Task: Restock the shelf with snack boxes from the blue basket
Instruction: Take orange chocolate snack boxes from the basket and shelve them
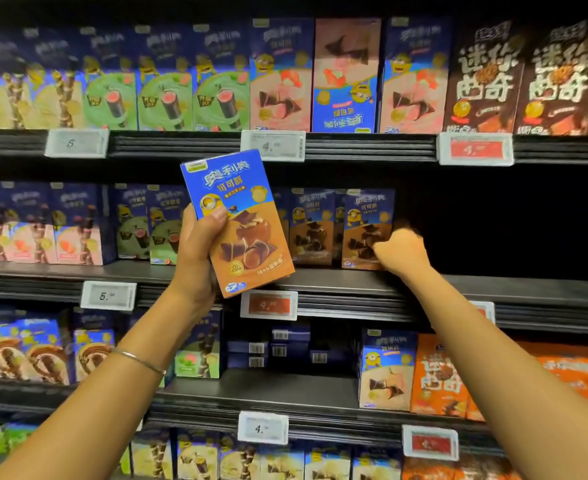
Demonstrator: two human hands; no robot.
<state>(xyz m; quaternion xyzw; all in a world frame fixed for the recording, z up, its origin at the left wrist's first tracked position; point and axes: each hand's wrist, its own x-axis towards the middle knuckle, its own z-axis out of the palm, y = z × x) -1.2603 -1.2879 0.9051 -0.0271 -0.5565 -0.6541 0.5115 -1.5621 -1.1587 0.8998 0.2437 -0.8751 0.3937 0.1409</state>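
The shelves fill the whole view, smeared and blurry up top and cut off at every side. On the middle shelf the stretch to the right is pitch dark, so there's no seeing what's back there. In front of that shelf, tilted a bit, is the brown-and-blue snack box, which hides part of the row behind it. The left hand is wrapped round its lower left edge, thumb across the front. The right hand is balled up against the lower right corner of the last box in the row. It might be gripping it, I honestly can't tell. There's a thin bracelet on the left wrist, below the shelf.
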